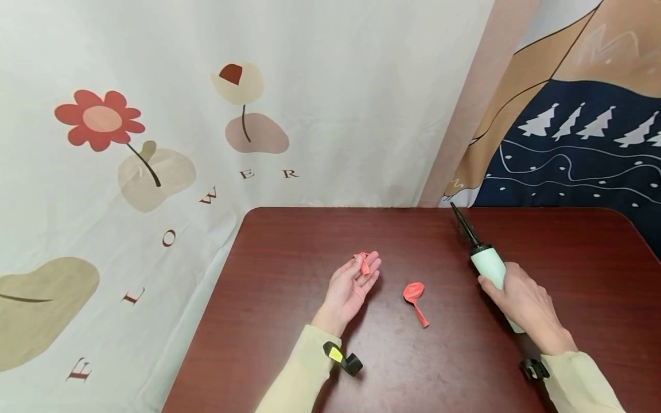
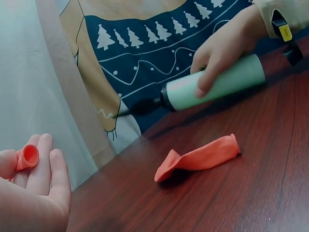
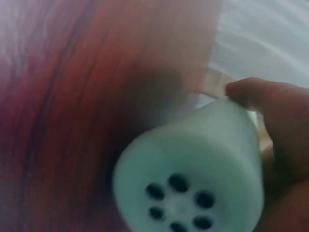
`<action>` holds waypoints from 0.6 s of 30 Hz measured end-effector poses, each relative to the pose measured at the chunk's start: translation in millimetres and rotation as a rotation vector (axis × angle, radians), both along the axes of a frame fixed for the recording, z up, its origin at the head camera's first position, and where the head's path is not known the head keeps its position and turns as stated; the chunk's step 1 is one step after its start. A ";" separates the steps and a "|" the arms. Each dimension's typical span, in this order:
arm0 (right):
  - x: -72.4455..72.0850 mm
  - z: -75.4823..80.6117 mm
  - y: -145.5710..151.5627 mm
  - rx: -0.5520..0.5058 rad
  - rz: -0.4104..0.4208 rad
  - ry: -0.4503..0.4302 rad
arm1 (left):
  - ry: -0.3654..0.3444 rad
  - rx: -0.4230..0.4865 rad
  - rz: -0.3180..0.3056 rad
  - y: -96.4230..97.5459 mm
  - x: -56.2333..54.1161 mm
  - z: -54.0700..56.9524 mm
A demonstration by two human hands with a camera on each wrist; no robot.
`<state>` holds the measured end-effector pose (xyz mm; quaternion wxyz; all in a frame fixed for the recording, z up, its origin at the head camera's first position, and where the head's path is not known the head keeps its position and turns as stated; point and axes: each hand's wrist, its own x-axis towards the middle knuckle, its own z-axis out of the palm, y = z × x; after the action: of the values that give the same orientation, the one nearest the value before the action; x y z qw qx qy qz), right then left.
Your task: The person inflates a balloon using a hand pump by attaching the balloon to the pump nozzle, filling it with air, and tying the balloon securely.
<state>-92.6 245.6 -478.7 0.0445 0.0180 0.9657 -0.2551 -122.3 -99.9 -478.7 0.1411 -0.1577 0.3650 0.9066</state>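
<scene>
Between its thumb and fingers, my left hand pinches a limp red balloon, palm turned up. The balloon's rolled mouth faces the camera in the left wrist view. A second uninflated red balloon lies flat on the table between the two hands. On the right, my right hand grips a mint-green balloon pump by its barrel. Its black nozzle points toward the table's far edge. The pump's end face with several round holes fills the lower right wrist view.
The dark red wooden table has a rounded far left corner. A pale curtain with printed flowers and letters hangs behind it, and a navy cloth with white trees hangs at the right. Straps with black mounts sit on both wrists.
</scene>
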 end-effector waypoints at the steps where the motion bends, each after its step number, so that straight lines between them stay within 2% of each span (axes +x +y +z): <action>1: 2.3 2.2 -0.7 -0.017 0.000 -0.005 | -0.001 0.002 0.007 0.8 0.0 0.4; 11: 33.6 23.0 -19.1 -0.176 0.037 -0.024 | -0.024 0.055 0.094 13.6 -1.0 11.7; 18: 58.6 26.4 -34.6 -0.198 0.091 -0.029 | -0.013 0.094 0.132 23.7 -5.3 21.1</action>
<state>-34.0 211.1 -452.3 0.0716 -0.0266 0.9349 -0.3467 -127.6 -76.2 -457.6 0.0909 -0.1804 0.3098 0.9291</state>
